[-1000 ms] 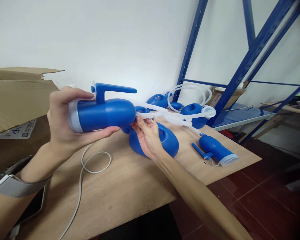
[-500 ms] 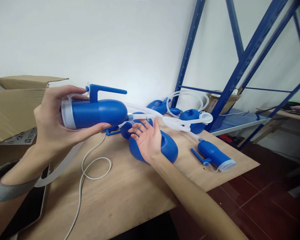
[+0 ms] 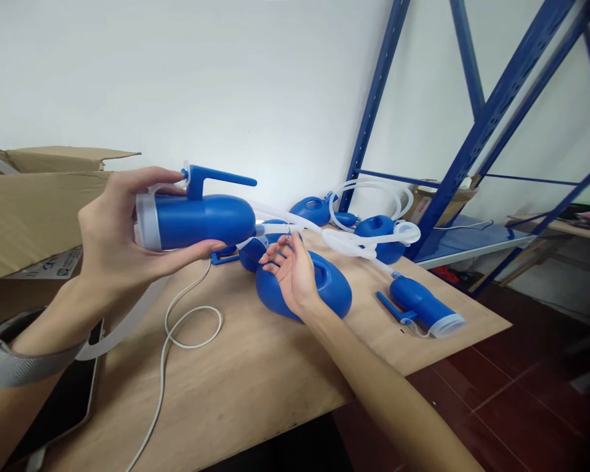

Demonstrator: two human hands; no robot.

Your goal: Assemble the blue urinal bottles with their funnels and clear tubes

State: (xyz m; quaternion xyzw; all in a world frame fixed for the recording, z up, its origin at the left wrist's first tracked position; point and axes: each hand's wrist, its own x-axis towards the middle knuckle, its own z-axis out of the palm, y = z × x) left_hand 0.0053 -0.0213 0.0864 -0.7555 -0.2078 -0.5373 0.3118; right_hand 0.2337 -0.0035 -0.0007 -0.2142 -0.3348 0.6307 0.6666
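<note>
My left hand (image 3: 113, 229) is wrapped round a blue plastic urinal funnel (image 3: 206, 221) with a clear rim and a long side handle, held level above the table. From its narrow end runs a white tube (image 3: 275, 229). At that tube, my right hand (image 3: 292, 272) has its thumb and fingertips closed on a small wire hose clip (image 3: 288, 237), palm facing up. Below and behind the right hand lies a blue urinal bottle (image 3: 334, 288) with a grip hole. Part of the tube behind my fingers is hidden.
Another blue funnel (image 3: 423, 305) lies at the table's right. Further back are more blue bottles (image 3: 381, 237) and coiled white tubing (image 3: 368, 187). A cable (image 3: 163, 367) loops across the wooden table (image 3: 236, 393). A cardboard box (image 3: 39, 216) stands left, a blue shelf frame (image 3: 472, 144) right.
My right thumb and fingers have closed in on the wire clip, where the hand was open before. The funnel in my left hand has shifted slightly right in view.
</note>
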